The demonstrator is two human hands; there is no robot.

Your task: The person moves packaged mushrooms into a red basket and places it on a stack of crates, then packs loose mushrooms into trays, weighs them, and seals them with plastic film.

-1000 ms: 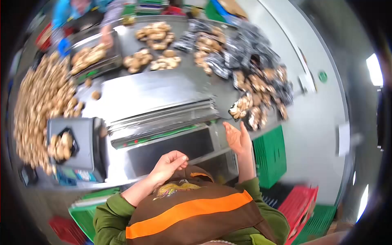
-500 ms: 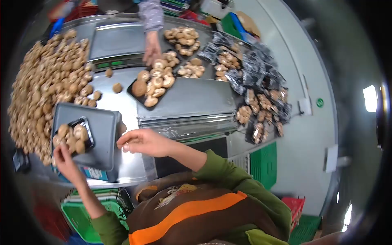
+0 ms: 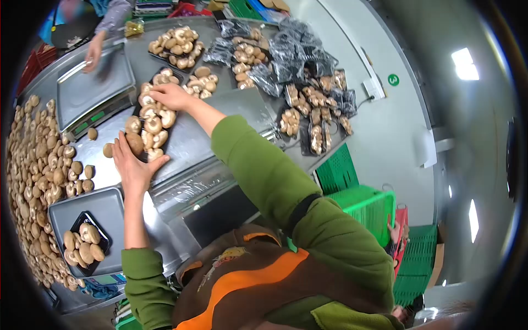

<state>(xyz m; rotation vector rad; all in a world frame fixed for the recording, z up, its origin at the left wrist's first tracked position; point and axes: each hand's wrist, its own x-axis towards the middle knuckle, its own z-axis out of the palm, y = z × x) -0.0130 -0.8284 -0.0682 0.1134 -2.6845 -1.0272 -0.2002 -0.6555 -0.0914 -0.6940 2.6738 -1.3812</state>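
My left hand (image 3: 133, 168) is spread at the lower left edge of a black tray heaped with brown mushrooms (image 3: 153, 125), fingers apart against the tray's side. My right hand (image 3: 171, 97) reaches over the upper end of the same heap, its fingertips on the mushrooms and partly hidden; whether it grips one I cannot make out. Below my left hand, a smaller mushroom-filled black tray (image 3: 84, 245) rests on a grey scale platform (image 3: 115, 217). Another full tray (image 3: 176, 47) stands above the heap, with loose mushrooms (image 3: 201, 82) beside it.
A large mushroom pile (image 3: 41, 192) covers the table's left side. At the upper left is another scale (image 3: 96, 82), with a co-worker's hand (image 3: 94, 52) over it. Wrapped packs (image 3: 316, 102) and crumpled film (image 3: 291, 49) lie to the right. Green crates (image 3: 366, 209) stand below right.
Both my hands have moved from the scale tray up to the heaped tray. The camera view has shifted. The co-worker's hand has moved away from the mushrooms to above the far scale.
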